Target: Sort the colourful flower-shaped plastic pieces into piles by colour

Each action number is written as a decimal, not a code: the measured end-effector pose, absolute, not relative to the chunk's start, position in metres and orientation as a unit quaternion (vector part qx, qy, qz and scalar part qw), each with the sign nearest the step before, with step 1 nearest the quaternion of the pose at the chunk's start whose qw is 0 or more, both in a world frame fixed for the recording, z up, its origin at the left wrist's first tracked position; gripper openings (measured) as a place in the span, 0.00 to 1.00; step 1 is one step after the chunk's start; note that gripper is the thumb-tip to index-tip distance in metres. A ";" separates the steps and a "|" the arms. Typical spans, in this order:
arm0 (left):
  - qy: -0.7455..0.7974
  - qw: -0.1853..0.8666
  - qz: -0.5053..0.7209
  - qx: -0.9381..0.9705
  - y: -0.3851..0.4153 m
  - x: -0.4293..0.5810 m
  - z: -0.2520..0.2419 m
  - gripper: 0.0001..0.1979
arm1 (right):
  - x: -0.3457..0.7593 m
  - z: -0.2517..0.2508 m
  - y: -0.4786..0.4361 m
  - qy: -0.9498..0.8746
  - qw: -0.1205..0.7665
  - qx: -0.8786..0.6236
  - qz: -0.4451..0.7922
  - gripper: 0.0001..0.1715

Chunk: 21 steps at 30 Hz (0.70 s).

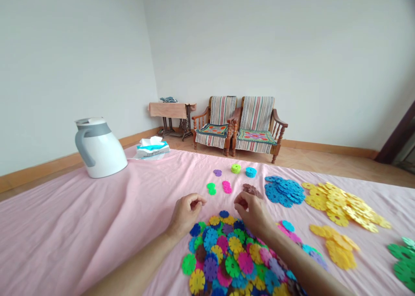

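Observation:
My left hand [189, 210] hovers over the left back edge of a mixed pile of flower-shaped plastic discs [231, 261]. Its fingers are curled in toward the thumb, and no disc shows in them. Across from it, my right hand [253, 211] is also curled closed, with nothing visible between its fingertips. Just beyond the right hand lies a small group of brown discs [251, 189]. Farther back are green discs [211, 188], pink discs [227, 187], a few purple discs [217, 172], a lime stack [235, 168] and a light blue stack [250, 172].
To the right spread heaps of larger blue discs [285, 191], yellow discs [343, 205] and green discs [403, 261]. A white jug [105, 151] and a tissue box [152, 149] stand at left on the pink cloth [129, 226]. Two wooden chairs [256, 123] are beyond.

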<state>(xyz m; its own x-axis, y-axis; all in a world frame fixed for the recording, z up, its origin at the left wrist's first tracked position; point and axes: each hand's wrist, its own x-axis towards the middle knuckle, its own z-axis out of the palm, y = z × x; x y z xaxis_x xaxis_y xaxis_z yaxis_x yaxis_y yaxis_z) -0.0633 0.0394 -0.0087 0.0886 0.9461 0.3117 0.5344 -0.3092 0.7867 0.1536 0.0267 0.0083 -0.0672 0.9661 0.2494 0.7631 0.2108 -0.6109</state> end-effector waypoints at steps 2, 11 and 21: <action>0.535 0.244 0.405 0.700 0.039 -0.063 -0.009 0.11 | 0.158 0.011 0.009 -0.724 0.316 -0.589 0.172 0.07; 0.492 0.248 0.313 0.774 0.044 -0.070 -0.004 0.11 | 0.207 -0.015 -0.051 -0.737 0.347 -0.574 0.084 0.10; 0.452 0.312 0.092 0.831 0.031 -0.100 0.035 0.12 | 0.212 -0.028 -0.069 -0.751 0.370 -0.545 0.040 0.09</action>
<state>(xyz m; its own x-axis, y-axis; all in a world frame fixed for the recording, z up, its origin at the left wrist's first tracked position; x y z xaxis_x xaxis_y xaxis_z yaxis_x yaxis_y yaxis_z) -0.0998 0.0312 0.0352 0.5745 0.8082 -0.1297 0.6941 -0.3970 0.6005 0.2115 -0.0685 -0.0277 -0.1322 0.8488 0.5118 0.7893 0.4025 -0.4637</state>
